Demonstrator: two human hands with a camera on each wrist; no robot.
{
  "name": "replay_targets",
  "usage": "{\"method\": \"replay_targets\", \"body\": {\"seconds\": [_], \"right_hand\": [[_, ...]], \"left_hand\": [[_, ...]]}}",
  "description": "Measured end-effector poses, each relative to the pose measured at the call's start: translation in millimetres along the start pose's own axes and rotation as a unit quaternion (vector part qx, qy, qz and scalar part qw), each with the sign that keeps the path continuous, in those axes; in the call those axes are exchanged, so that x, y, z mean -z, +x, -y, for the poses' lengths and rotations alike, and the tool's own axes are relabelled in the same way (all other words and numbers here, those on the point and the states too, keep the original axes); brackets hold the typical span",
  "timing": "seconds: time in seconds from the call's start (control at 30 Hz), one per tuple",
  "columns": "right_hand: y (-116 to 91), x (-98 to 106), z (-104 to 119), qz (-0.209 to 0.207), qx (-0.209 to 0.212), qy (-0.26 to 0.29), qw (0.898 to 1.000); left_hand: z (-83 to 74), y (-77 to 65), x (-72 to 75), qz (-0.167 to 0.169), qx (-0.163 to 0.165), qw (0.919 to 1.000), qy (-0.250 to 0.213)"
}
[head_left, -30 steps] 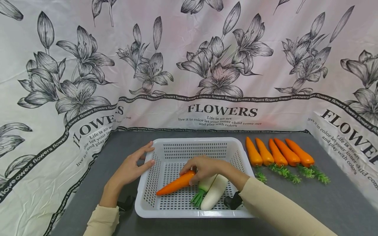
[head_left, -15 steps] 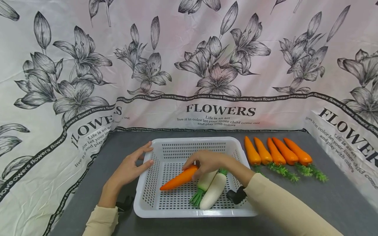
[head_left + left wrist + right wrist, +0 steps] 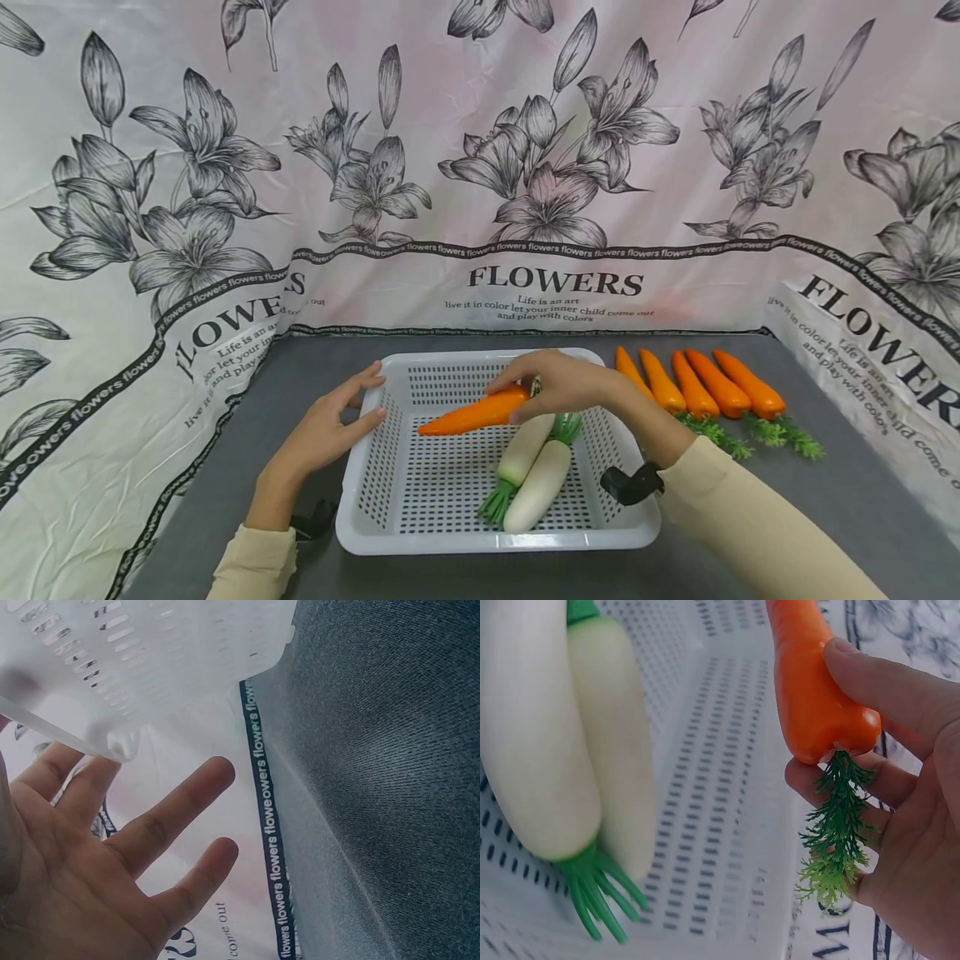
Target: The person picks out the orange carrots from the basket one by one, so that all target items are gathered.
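Observation:
My right hand [image 3: 562, 379] pinches an orange carrot [image 3: 472, 414] near its thick end, holding it above the far part of a white perforated basket [image 3: 498, 543]. In the right wrist view the thumb lies along the carrot [image 3: 802, 675], and its green leaves [image 3: 836, 825] hang down before the palm. Two white radishes [image 3: 542, 487] with green tops lie side by side inside the basket, pointing opposite ways. My left hand [image 3: 326, 433] rests against the basket's left rim. Its fingers [image 3: 184, 799] are straight and spread in the left wrist view.
Several carrots [image 3: 693, 387] with leafy tops lie in a row on the grey table [image 3: 232, 500], right of the basket. A white cloth [image 3: 555, 292] printed with flowers stands behind and along the sides. A black strap device [image 3: 633, 483] sits on the right wrist.
My right hand has lifted the carrot from low in the basket and moved it up, toward the back and slightly right. The left hand stays at the rim.

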State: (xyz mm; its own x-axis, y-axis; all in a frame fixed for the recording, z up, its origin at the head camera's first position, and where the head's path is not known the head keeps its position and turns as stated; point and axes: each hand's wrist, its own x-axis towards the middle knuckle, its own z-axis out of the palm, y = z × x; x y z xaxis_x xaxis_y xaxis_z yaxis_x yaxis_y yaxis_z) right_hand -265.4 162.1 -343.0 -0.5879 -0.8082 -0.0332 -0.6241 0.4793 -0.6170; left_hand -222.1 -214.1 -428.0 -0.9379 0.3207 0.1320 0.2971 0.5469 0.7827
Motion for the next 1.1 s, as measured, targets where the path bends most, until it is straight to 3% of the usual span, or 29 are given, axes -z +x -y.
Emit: {"method": "replay_targets", "body": {"seconds": [0.27, 0.57, 0.77, 1.1], "right_hand": [[-26, 21, -12, -0.055, -0.018, 0.001, 0.998], [-62, 37, -35, -0.111, -0.078, 0.021, 0.991], [-88, 41, -51, -0.155, -0.133, 0.049, 0.978], [-139, 47, -82, -0.223, -0.211, 0.047, 0.951]], "left_hand": [[-0.2, 0.7, -1.1, 0.0, 0.001, 1.0, 0.001], [1.2, 0.0, -1.6, -0.005, -0.005, 0.9999, 0.012], [2.0, -0.9, -2.2, -0.008, -0.008, 0.9999, 0.013], [2.3, -0.8, -1.6, -0.005, -0.015, 0.9998, 0.013]]}}
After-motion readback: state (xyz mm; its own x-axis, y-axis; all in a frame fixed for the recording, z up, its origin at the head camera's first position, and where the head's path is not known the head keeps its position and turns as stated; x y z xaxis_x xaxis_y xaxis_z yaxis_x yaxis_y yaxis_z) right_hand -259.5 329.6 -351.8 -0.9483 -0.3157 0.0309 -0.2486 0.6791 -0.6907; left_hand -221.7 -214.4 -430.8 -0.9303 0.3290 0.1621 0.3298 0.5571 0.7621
